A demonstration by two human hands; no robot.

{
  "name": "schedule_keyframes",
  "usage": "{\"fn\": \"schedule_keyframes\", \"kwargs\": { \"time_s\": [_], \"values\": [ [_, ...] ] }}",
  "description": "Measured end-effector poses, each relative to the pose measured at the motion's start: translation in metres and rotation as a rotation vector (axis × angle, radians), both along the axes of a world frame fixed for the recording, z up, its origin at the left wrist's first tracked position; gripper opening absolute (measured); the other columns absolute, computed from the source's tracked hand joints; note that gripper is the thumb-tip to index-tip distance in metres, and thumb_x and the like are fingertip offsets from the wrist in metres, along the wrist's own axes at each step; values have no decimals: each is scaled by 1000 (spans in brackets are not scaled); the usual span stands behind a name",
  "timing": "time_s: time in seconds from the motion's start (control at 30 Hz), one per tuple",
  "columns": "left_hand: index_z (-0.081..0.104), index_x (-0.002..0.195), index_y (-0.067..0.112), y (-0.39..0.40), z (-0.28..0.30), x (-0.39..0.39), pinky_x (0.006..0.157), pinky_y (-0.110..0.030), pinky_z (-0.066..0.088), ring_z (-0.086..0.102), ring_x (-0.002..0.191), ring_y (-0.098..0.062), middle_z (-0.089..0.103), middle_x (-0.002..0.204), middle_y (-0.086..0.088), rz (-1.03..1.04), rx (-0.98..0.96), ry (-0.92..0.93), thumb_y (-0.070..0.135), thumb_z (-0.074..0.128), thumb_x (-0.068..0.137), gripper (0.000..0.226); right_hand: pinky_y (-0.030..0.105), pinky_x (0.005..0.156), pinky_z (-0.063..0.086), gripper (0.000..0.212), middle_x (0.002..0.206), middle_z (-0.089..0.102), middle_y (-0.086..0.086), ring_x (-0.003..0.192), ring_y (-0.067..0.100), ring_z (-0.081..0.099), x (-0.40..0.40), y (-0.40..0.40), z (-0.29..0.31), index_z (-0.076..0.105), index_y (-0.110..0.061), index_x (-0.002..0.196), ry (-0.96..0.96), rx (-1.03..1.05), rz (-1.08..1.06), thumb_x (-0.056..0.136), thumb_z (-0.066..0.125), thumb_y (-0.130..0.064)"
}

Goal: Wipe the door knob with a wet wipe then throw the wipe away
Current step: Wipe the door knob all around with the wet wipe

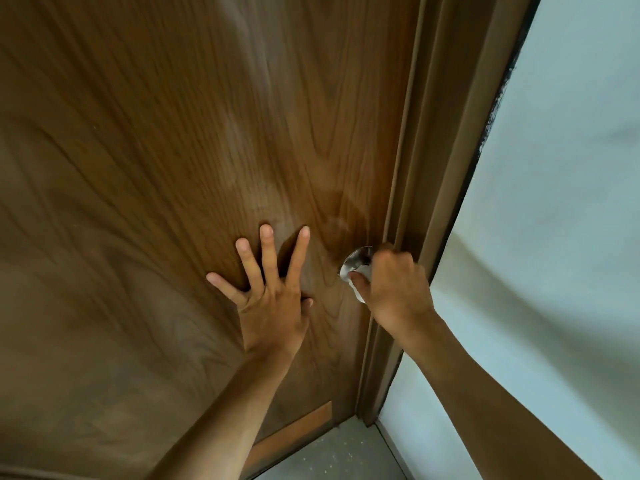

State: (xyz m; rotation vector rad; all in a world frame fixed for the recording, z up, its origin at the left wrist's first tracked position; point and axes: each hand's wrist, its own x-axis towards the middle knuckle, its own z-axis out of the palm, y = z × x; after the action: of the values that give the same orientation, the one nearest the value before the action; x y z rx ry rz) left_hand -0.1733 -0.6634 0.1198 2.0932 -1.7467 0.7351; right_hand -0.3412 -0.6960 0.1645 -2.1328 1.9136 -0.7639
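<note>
While gripping wipe (360,271), right hand (391,289) on knob (356,261)

We see the door (173,133) filling the left and far part of the view, with its frame (436,168) along its right edge and the wall (554,202) right of that. The knob (355,263) sits near the door's right edge. Our left hand (270,299) lies flat on the door, left of the knob. Our right hand (394,289) covers the knob, with the wipe (362,275) between them. The floor (339,455) lies near, below the door.
</note>
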Motion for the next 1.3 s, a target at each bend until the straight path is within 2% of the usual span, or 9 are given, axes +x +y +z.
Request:
{"fn": "schedule_keyframes", "kwargs": {
  "time_s": [0.17, 0.27, 0.4, 0.6, 0.67, 0.77, 1.03, 1.13, 1.3],
  "values": [
    [-9, 156, 38, 0, 1, -1, 99, -81, -2, -41, 140, -38, -39, 157, -14, -12, 2, 3, 57, 76, 71, 122, 33, 86, 55, 38, 117, 69, 3, 106, 26, 68, 13, -15, 9, 63, -18, 119, 158, 255, -9, 88, 72, -36],
    [-9, 156, 38, 1, 1, -1, 102, -80, -4, -40, 141, -38, -38, 157, -13, -12, -9, -1, 57, 76, 72, 122, 32, 77, 57, 37, 106, 70, 5, 96, 26, 70, 8, -31, 10, 63, -13, 110, 44, 546, -47, 78, 77, -28],
    [-12, 156, 38, 1, 1, -1, 101, -76, -15, -40, 141, -38, -38, 158, -13, -18, -9, 6, 54, 77, 71, 124, 25, 57, 53, 20, 70, 67, 6, 57, 15, 63, -14, -46, 3, 65, -6, 88, -643, 1040, -26, 73, 75, -15],
    [-10, 156, 38, 2, 3, -1, 101, -76, -19, -39, 142, -38, -38, 158, -13, -17, 1, 11, 52, 79, 71, 124, 20, 44, 49, 19, 63, 62, 7, 45, 12, 56, -27, -47, -43, 64, -4, 82, -1628, 1469, 215, 78, 71, -22],
    [-10, 156, 38, 2, 3, -1, 101, -75, -22, -39, 142, -38, -38, 158, -13, -14, 2, 10, 52, 79, 71, 124, 20, 43, 49, 21, 61, 62, 7, 43, 12, 56, -26, -45, -52, 62, -5, 83, -1782, 1521, 287, 79, 70, -24],
    [-11, 156, 38, 2, 3, -1, 101, -75, -21, -38, 142, -39, -38, 158, -13, -12, 4, 10, 52, 79, 70, 125, 18, 42, 46, 20, 63, 62, 8, 43, 11, 55, -26, -44, -40, 63, -4, 83, -1601, 1442, 214, 77, 72, -22],
    [-9, 156, 37, 1, 1, 0, 100, -76, -19, -38, 141, -40, -37, 158, -15, -9, 1, 0, 55, 77, 72, 122, 28, 70, 53, 47, 96, 68, 0, 85, 20, 67, 3, -24, -20, 60, -19, 105, -291, 437, -166, 75, 77, -51],
    [-9, 156, 37, 1, 2, -1, 100, -77, -17, -39, 141, -39, -38, 157, -15, -7, -6, -6, 55, 77, 72, 122, 35, 79, 57, 50, 104, 71, 4, 89, 25, 69, 6, -16, -33, 61, -18, 116, -170, 198, -187, 81, 71, -52],
    [-9, 157, 37, 0, 1, -1, 101, -78, -15, -38, 142, -40, -36, 158, -16, -3, -2, -8, 56, 77, 71, 122, 31, 79, 55, 46, 101, 71, 4, 78, 18, 62, 7, -15, -42, 62, -17, 116, -304, 165, -194, 84, 70, -49]
  ]
}}
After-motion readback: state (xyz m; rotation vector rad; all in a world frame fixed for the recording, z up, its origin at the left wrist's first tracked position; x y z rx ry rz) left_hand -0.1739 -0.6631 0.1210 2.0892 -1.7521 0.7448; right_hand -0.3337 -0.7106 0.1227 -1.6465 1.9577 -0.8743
